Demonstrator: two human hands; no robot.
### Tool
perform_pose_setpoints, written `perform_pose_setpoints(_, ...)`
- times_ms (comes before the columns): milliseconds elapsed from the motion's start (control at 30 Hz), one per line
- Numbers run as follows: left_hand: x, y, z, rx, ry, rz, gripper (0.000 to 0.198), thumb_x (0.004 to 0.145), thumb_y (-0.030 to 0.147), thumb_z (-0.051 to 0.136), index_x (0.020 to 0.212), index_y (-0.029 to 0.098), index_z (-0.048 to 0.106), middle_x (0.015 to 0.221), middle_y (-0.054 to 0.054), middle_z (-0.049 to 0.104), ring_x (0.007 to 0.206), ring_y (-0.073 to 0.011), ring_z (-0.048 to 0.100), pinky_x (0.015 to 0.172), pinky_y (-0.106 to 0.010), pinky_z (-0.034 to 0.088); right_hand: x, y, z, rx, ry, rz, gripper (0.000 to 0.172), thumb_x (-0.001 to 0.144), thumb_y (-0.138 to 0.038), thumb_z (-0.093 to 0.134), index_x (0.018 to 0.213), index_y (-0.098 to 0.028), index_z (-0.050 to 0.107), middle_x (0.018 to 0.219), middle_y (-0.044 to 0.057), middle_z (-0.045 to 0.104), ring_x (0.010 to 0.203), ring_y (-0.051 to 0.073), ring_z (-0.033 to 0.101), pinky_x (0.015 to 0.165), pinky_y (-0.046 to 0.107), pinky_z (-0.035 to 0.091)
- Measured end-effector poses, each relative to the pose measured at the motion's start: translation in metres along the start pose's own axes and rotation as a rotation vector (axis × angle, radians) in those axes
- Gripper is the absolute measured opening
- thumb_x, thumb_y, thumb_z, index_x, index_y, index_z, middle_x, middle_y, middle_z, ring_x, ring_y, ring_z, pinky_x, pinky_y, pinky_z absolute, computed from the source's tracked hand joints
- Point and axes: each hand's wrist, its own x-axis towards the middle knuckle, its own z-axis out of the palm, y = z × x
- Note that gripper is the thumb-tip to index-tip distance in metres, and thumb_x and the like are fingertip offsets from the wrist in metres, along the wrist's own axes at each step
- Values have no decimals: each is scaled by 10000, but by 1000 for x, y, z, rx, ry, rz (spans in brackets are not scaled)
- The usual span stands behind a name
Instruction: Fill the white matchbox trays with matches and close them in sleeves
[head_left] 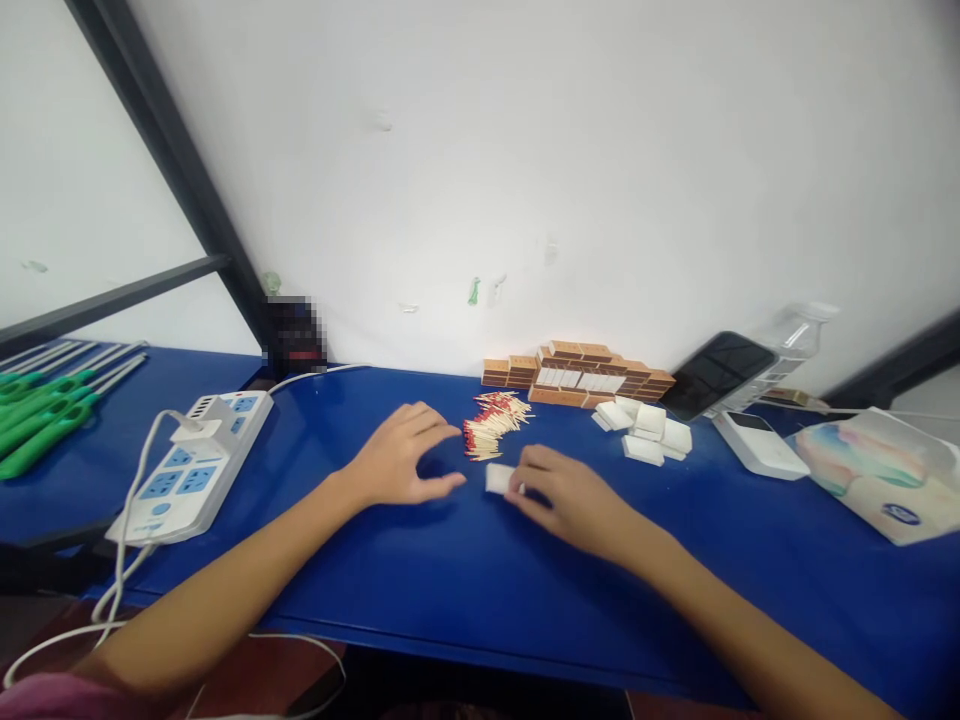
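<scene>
While the right hand [568,497] pinches a small white tray [498,478], the left hand [401,462] rests with fingers spread and loose, holding nothing
The tray sits on the blue table [450,585], just in front of the loose matches [496,424]; a careless sweep of either wrist could scatter that heap, or topple the brown sleeves [581,375] behind

**Near edge open**

Bare blue table [450,590] runs along the near edge. At left a power strip [187,470] bars the way. Far centre: a match pile [495,422], stacked matchboxes [577,375], loose white trays [652,432]. Far right: a phone [716,372], a tissue pack [877,470]. Between left hand [397,462] and right hand [574,498], which pinches a small tray [499,478], a narrow gap.
</scene>
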Motion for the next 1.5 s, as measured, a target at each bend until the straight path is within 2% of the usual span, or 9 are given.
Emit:
perform_pose_setpoints(67, 0, 13, 8, -82, -31, 84, 620, 874, 593, 716, 1298, 143, 663, 1146, -129, 692, 1065, -274, 624, 977, -429, 501, 8, -15, 11, 14, -32, -77, 95, 1012, -248, 627, 975, -201, 701, 971, 65, 652, 907, 208, 631, 763, 312, 496)
perform_pose_setpoints(133, 0, 19, 16, -126, -58, 105, 628, 860, 609, 727, 1263, 130, 680, 1106, -130, 688, 1020, -269, 619, 929, -412, 512, 17, -17, 19, 69, -9, -118, 80, 999, -273, 662, 1005, -201, 695, 994, 64, 659, 911, 202, 634, 763, 305, 496)
perform_pose_setpoints(300, -1, 10, 20, -182, -140, 24, 440, 836, 544, 769, 1050, 161, 735, 997, -86, 676, 928, -237, 612, 873, -381, 501, 34, 11, 28, 144, 193, -36, 91, 1024, -249, 602, 1072, -201, 663, 936, 46, 649, 842, 179, 624, 760, 301, 498)
perform_pose_setpoints(367, -1, 8, 19, -195, -154, 2, 388, 835, 519, 776, 1006, 172, 736, 967, -73, 670, 907, -229, 606, 852, -370, 495, 37, 22, 30, 114, 221, -14, 114, 1021, -270, 611, 1095, -196, 658, 972, 63, 647, 860, 191, 629, 772, 315, 508)
perform_pose_setpoints(600, -2, 9, 26, -221, -158, 12, 346, 891, 482, 739, 1052, 176, 724, 980, -73, 678, 917, -223, 608, 868, -360, 493, 35, 28, 40, 84, 178, 19, 152, 1057, -320, 561, 1023, -202, 650, 1003, 73, 633, 880, 201, 633, 794, 336, 523)
perform_pose_setpoints(867, -4, 4, 22, -177, -179, 26, 346, 920, 503, 706, 1057, 187, 727, 941, -64, 683, 901, -224, 619, 832, -358, 493, 42, 24, 39, 27, 42, 130, 98, 1044, -275, 592, 978, -210, 624, 1012, 52, 647, 865, 183, 651, 774, 308, 523)
perform_pose_setpoints(1200, -3, 9, 20, -162, -188, 10, 271, 929, 449, 704, 1030, 200, 733, 911, -50, 687, 886, -217, 632, 799, -356, 503, 29, 24, 45, -219, 67, 134, 169, 1057, -281, 580, 914, -191, 583, 959, 65, 647, 759, 182, 650, 691, 313, 498)
perform_pose_setpoints(1367, -3, 12, 20, -196, -204, -9, 262, 920, 447, 713, 1022, 207, 739, 919, -48, 691, 877, -210, 628, 791, -349, 498, 24, 26, 42, -217, 77, 149, 166, 1069, -271, 554, 921, -202, 581, 945, 48, 643, 699, 164, 620, 613, 301, 448)
perform_pose_setpoints(1500, -3, 12, 21, -191, -204, -17, 267, 919, 445, 713, 1024, 202, 742, 907, -42, 685, 874, -210, 626, 790, -349, 494, 22, 26, 41, -199, 73, 153, 159, 1064, -287, 564, 932, -201, 587, 949, 45, 642, 707, 163, 623, 627, 299, 451)
